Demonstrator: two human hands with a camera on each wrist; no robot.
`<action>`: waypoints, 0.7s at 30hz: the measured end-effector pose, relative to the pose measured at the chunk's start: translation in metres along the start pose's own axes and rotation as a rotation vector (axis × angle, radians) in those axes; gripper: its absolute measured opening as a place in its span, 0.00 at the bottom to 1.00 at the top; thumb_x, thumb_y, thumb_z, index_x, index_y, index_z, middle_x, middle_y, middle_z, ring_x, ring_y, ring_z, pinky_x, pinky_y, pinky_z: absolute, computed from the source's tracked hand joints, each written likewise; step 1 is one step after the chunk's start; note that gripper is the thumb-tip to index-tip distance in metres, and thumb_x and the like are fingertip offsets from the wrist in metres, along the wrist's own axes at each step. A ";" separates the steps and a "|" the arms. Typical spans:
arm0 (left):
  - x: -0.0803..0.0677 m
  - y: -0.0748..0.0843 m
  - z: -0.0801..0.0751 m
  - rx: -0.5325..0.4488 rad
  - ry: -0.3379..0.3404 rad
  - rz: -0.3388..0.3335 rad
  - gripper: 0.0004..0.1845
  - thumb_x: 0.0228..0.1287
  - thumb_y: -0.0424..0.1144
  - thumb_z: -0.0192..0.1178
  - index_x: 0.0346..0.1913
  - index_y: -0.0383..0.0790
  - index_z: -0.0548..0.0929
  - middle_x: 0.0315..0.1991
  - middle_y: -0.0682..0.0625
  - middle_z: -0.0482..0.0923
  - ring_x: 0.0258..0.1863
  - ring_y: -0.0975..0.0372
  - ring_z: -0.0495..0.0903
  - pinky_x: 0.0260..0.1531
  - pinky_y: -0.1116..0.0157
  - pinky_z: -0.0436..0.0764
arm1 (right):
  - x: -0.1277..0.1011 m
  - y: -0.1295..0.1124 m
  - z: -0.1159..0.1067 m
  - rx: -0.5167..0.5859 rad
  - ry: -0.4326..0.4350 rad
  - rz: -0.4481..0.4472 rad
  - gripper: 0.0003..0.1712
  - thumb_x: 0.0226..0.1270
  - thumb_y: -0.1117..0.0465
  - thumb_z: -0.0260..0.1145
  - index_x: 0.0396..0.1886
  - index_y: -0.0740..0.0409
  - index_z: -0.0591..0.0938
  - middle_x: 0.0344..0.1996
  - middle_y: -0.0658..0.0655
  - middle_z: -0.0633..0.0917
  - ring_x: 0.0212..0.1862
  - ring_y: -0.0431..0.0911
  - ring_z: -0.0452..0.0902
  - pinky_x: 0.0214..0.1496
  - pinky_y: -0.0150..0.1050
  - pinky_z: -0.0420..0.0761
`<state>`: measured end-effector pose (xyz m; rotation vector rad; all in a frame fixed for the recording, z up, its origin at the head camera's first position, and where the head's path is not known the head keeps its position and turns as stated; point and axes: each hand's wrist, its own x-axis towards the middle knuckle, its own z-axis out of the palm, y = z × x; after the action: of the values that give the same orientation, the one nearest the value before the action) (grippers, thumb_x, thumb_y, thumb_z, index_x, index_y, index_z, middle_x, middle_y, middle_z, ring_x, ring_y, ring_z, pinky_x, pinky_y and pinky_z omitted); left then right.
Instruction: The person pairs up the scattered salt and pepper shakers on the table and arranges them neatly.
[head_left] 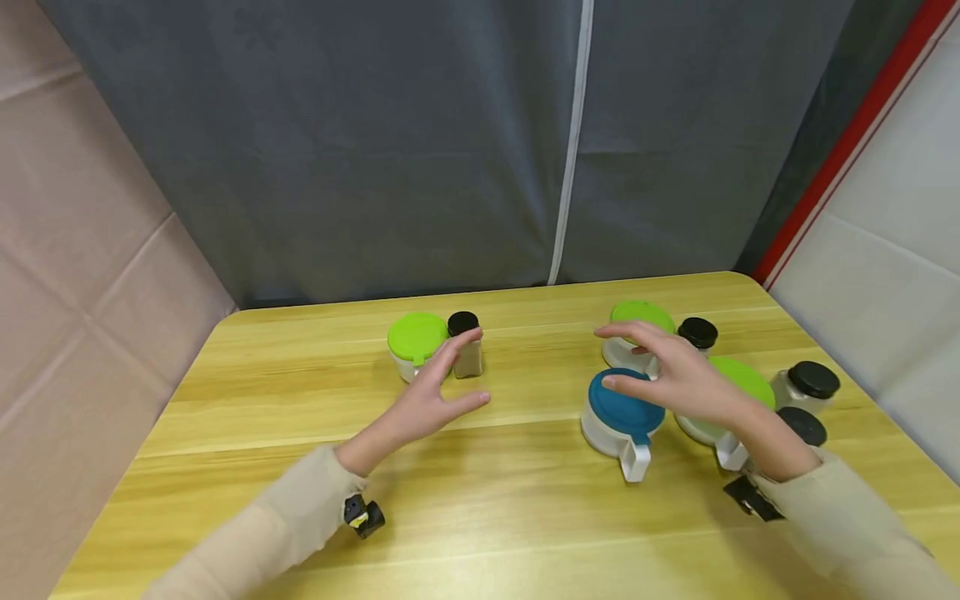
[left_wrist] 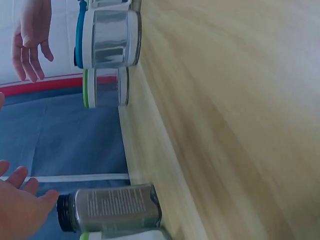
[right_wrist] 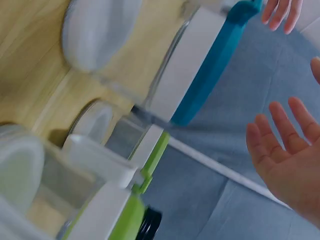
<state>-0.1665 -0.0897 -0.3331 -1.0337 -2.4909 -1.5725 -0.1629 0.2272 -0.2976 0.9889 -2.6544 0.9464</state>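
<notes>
My left hand point(head_left: 444, 390) is open, its fingers straight, with the fingertips beside a small black-capped spice jar point(head_left: 467, 348) and a green-lidded jar point(head_left: 416, 340) at the table's back left. In the left wrist view the same spice jar point(left_wrist: 116, 208) stands just past my left hand point(left_wrist: 20, 210). My right hand point(head_left: 662, 375) is open and hovers over a blue-lidded jar with a white handle point(head_left: 621, 418), in front of another green-lidded jar point(head_left: 639, 320). Neither hand holds anything. The right wrist view shows the blue-lidded jar point(right_wrist: 200, 70) close beside my right hand point(right_wrist: 290, 160).
On the yellow wooden table point(head_left: 480, 517), right of my right hand, stand a third green-lidded jar point(head_left: 742, 385) and three black-capped jars point(head_left: 698, 333) point(head_left: 813, 380) point(head_left: 802, 425). A grey curtain point(head_left: 420, 150) hangs behind the table's far edge.
</notes>
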 end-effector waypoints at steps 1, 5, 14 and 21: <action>0.000 -0.004 0.003 0.004 -0.002 0.010 0.38 0.55 0.35 0.61 0.66 0.43 0.53 0.64 0.50 0.53 0.62 0.62 0.51 0.58 0.55 0.55 | -0.002 0.002 -0.001 -0.005 0.000 -0.014 0.29 0.52 0.57 0.68 0.55 0.54 0.71 0.51 0.50 0.73 0.50 0.42 0.67 0.45 0.40 0.71; -0.001 -0.007 0.012 0.019 -0.002 0.047 0.38 0.54 0.37 0.63 0.66 0.42 0.55 0.64 0.49 0.54 0.61 0.62 0.54 0.56 0.54 0.58 | -0.012 0.009 -0.009 -0.001 -0.015 -0.054 0.29 0.49 0.61 0.70 0.53 0.55 0.72 0.49 0.49 0.74 0.46 0.39 0.68 0.42 0.32 0.71; 0.001 -0.011 0.035 -0.031 -0.033 0.051 0.38 0.54 0.38 0.63 0.66 0.46 0.55 0.63 0.54 0.55 0.61 0.64 0.55 0.57 0.61 0.58 | -0.043 0.020 -0.036 0.035 -0.025 0.060 0.27 0.50 0.65 0.69 0.52 0.52 0.73 0.47 0.47 0.75 0.43 0.37 0.69 0.43 0.28 0.69; 0.007 -0.010 0.053 -0.075 -0.058 0.060 0.38 0.54 0.38 0.63 0.66 0.43 0.54 0.62 0.52 0.55 0.60 0.64 0.55 0.57 0.60 0.58 | -0.070 0.034 -0.055 0.062 0.029 0.102 0.27 0.50 0.72 0.66 0.52 0.57 0.73 0.46 0.50 0.77 0.48 0.37 0.68 0.45 0.24 0.65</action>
<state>-0.1602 -0.0462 -0.3645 -1.1686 -2.4294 -1.6540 -0.1347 0.3176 -0.2957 0.8515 -2.6886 1.0624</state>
